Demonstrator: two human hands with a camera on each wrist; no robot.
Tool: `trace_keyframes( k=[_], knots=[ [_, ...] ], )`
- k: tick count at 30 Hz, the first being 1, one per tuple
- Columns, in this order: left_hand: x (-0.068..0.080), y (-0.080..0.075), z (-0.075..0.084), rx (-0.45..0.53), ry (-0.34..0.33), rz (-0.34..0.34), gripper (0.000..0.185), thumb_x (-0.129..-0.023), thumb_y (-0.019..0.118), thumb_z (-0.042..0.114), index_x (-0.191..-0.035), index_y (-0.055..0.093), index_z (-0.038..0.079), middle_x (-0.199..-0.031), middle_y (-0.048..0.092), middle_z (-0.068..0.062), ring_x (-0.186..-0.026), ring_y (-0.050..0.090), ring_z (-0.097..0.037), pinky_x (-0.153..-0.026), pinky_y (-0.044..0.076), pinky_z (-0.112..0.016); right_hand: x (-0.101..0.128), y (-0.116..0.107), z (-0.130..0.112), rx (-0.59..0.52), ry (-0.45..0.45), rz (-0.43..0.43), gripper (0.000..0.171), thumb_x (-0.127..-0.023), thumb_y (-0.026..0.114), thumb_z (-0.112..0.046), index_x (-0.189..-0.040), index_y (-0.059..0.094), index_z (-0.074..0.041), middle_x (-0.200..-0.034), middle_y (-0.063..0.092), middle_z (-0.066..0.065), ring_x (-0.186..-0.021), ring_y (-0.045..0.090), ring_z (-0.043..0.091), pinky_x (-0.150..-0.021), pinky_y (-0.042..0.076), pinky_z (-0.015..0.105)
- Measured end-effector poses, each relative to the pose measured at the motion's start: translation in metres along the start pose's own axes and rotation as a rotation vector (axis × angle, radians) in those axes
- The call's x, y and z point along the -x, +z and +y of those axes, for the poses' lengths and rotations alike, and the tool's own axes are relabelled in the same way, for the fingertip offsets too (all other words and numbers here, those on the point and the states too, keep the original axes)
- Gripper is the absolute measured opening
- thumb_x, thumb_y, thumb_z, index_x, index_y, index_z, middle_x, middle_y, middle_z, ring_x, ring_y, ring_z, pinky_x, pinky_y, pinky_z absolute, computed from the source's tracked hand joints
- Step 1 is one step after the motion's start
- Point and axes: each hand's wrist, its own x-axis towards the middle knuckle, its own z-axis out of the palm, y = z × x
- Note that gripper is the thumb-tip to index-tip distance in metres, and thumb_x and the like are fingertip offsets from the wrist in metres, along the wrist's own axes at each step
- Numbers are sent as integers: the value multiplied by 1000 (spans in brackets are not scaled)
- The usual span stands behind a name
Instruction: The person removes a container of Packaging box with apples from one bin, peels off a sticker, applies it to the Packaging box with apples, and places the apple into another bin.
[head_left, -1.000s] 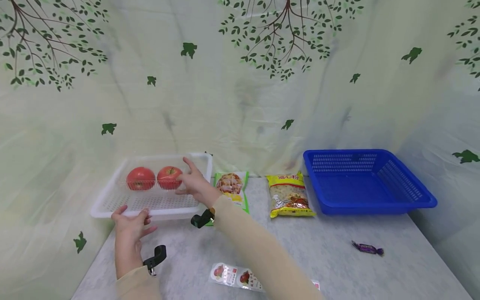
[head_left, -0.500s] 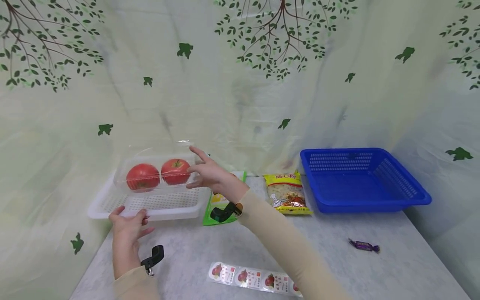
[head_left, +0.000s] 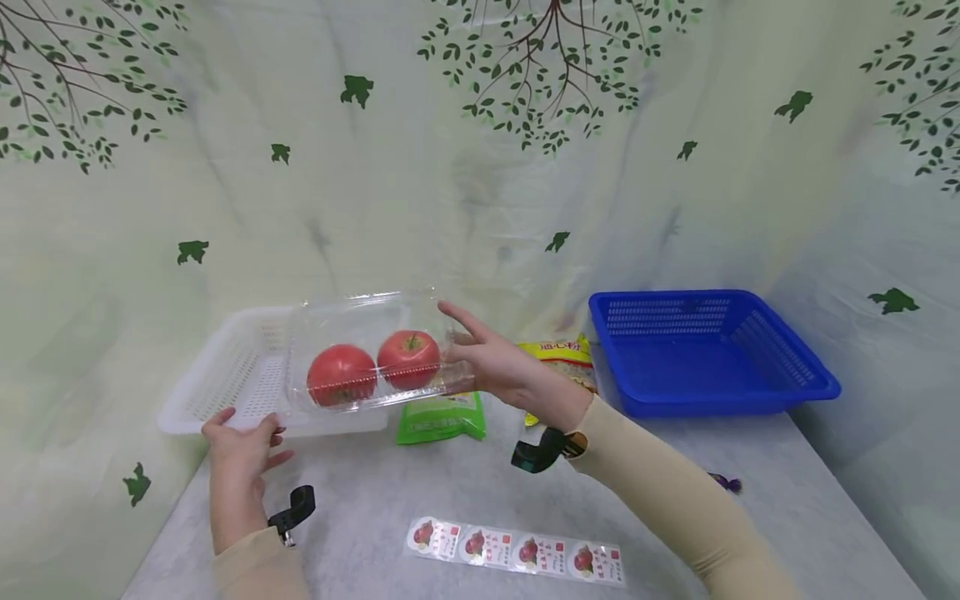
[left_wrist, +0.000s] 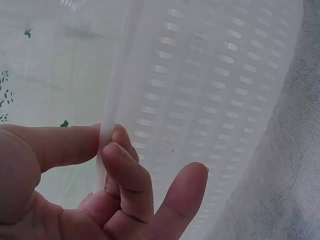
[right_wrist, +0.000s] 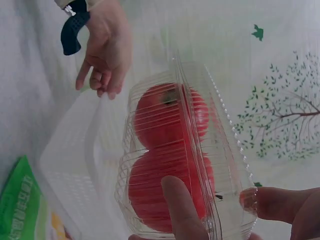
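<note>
My right hand (head_left: 498, 367) grips the right end of a clear plastic clamshell box (head_left: 360, 312) holding two red apples (head_left: 408, 360). In the right wrist view the thumb lies on one side of the box (right_wrist: 200, 125) and fingers on the other. It hangs above the right part of a white perforated basket (head_left: 225, 375), tilted towards me. My left hand (head_left: 240, 450) pinches the basket's front rim at the left; the left wrist view shows thumb and fingertips on either side of the rim (left_wrist: 112, 95).
A green food packet (head_left: 442, 418) lies right of the white basket, partly covered by the box. Behind my right forearm is a yellow bag (head_left: 558, 354). A blue basket (head_left: 712, 400) stands at the right. A sticker strip (head_left: 517, 552) lies in front, and a purple-wrapped candy (head_left: 727, 482) peeks past my sleeve.
My right hand has lifted the clamshell box with the apples out of the white basket and carried it right and towards me. The left hand keeps its hold on the rim.
</note>
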Motion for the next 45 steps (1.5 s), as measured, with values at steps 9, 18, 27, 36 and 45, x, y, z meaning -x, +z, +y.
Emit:
trace_keyframes(
  k=[9,18,27,36,45],
  knots=[
    [2,-1,3,44,27,4,85,-103,62,12,-159,-1,15,-82,57,4,-62,61,-4,-61,65,-31,50,-26,40,0,17,41,78,-104,57,-4,-163,33,-49,-179,12,14,-159,30,50,-106,55,60],
    [4,-1,3,30,11,6,84,-104,61,15,-161,-2,16,-92,55,0,-63,62,-5,-62,65,-31,104,-51,80,-23,84,139,81,-102,58,-3,-165,30,-44,-178,10,20,-148,44,46,-99,60,52],
    [2,-1,1,24,0,5,84,-105,61,17,-160,-2,15,-94,55,0,-64,62,-5,-64,65,-31,151,-72,107,-17,171,194,84,-102,58,-4,-167,23,-44,-177,8,25,-149,40,55,-100,57,61],
    [0,-1,1,16,-11,1,87,-105,61,20,-162,-3,17,-88,58,4,-66,63,-5,-65,65,-30,163,-86,126,-8,226,308,85,-100,60,-2,-167,26,-41,-175,14,29,-149,38,61,-97,58,65],
    [1,1,3,-3,-36,-2,87,-106,60,22,-163,-5,19,-102,55,-1,-69,63,-6,-67,65,-30,159,-95,142,4,228,342,84,-100,61,-2,-167,28,-40,-175,15,28,-153,32,60,-98,58,63]
  ],
)
